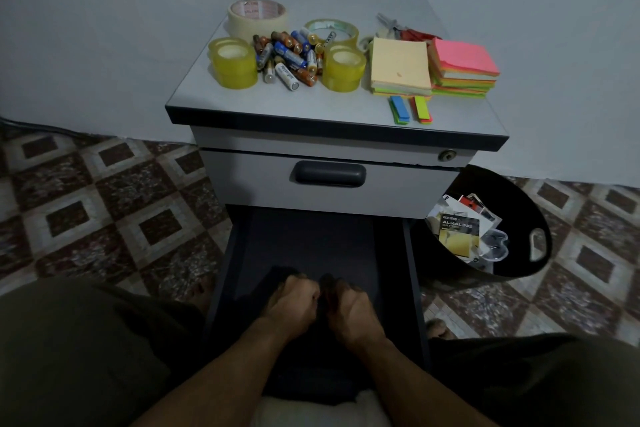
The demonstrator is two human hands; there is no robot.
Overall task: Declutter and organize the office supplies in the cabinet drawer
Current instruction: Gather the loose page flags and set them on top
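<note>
The open lower drawer (412,253) juts from the cabinet's foot toward the person, its inside dark. The left hand (294,302) and right hand (349,308) sit in it side by side, fingers curled tight. I cannot tell whether they grip the dark shape beneath. The supplies lie on the cabinet top (277,104). Batteries (287,57) are heaped near its left rear, ringed by tape rolls (233,62). Sticky note pads (400,64) are stacked toward the right edge, and page flags (400,109) lie near the front edge. A black bin (512,204) holding packaging (460,229) stands beside the cabinet's right side on a patterned tile floor (104,191), against a pale wall (104,28).
</note>
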